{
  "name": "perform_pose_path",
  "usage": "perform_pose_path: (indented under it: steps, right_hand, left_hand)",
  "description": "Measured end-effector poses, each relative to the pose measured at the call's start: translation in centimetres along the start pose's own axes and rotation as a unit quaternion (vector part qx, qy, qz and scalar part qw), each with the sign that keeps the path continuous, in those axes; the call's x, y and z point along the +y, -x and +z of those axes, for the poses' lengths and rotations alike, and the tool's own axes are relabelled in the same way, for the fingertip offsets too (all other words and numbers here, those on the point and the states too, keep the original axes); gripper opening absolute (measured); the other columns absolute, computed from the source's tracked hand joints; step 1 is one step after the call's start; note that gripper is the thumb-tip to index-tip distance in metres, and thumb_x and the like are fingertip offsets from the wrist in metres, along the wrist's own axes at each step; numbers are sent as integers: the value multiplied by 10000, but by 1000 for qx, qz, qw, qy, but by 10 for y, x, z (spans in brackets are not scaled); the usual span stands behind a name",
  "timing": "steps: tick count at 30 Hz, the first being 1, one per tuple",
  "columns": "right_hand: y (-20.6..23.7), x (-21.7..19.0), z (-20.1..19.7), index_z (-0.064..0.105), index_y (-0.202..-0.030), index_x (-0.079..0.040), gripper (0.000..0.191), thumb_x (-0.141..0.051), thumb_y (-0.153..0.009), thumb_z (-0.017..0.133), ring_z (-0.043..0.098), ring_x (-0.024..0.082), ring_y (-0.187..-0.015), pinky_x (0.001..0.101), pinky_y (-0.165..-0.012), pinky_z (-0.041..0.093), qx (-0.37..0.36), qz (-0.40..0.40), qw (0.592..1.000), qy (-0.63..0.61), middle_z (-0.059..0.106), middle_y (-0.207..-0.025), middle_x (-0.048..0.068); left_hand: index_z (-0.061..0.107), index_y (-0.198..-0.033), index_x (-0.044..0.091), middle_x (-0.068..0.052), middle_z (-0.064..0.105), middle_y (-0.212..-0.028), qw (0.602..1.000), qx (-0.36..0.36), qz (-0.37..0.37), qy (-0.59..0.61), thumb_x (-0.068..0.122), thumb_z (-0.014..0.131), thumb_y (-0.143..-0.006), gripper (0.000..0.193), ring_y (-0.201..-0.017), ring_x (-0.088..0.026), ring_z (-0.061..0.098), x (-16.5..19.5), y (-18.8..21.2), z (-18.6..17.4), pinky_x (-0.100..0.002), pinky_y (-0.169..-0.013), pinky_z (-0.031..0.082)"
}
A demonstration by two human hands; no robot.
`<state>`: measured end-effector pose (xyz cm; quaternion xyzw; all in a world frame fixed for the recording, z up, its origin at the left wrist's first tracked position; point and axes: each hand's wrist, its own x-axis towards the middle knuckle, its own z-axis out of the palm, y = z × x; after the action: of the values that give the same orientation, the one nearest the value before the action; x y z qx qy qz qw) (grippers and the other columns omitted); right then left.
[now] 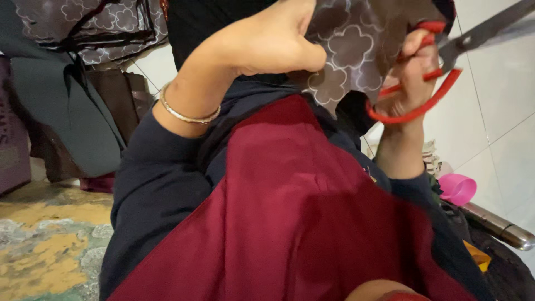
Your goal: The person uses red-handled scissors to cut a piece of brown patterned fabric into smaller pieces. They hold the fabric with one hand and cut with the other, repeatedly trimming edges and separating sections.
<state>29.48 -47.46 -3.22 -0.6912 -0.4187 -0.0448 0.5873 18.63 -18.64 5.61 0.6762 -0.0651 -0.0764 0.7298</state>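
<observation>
Left hand [273, 42] is pinching the patterned cloth [356, 50] at the top middle of the frame while the right hand [409, 78] is squeezing red-handled scissors [446, 72] beside it, and those blades could nip a finger if the cloth slips.

Brown flower-patterned fabric [356, 50] held up, red-handled scissors [440, 61] just beside it, blades angled upward

We see patterned cloth [356, 50] cut off at top edge. Scissors [446, 61] blades run out at top right corner, tips unseen. Right hand [409, 78] fingers partly hidden by cloth. Left hand [273, 42] fingertips tucked behind cloth.
</observation>
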Motion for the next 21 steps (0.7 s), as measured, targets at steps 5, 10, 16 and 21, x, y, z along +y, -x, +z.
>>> perform_pose_path:
  steps: [5,10,16,21]
  right_hand:
    - [-28,-22,31,452,-1117,-137,269,-36,-1035,688,468,76,-845,242,-804,412,131,175,926,-308,440,-968,-16]
    - [-38,-31,52,452,-1126,-120,340,-1,-1040,759,417,88,-714,246,-660,336,246,113,943,-194,445,-944,-7]
    - [-43,-35,63,436,-1111,-125,319,14,-1065,719,509,126,-1010,270,-982,421,230,14,967,-106,484,-1111,13]
    - [-35,-36,60,423,-1117,-135,345,-11,-1079,742,546,143,-1033,285,-986,427,162,31,966,-201,532,-1108,38]
  left_hand:
    - [700,-953,-113,-29,641,-708,985,134,-42,99,33,721,-890,161,-599,-97,599,-20,-13,-2,-284,-574,490]
    - [601,-1072,46,-46,634,-909,833,263,189,448,52,688,-1015,104,-802,-142,653,-40,-6,23,-345,-788,603]
    - [626,-1177,75,-1,624,-1122,882,200,227,362,2,698,-1084,138,-987,-78,607,-34,10,48,-257,-876,531]
    - [594,-1391,41,-19,654,-1303,940,209,241,120,-36,692,-1090,326,-1198,-97,607,-24,20,33,-237,-1080,504]
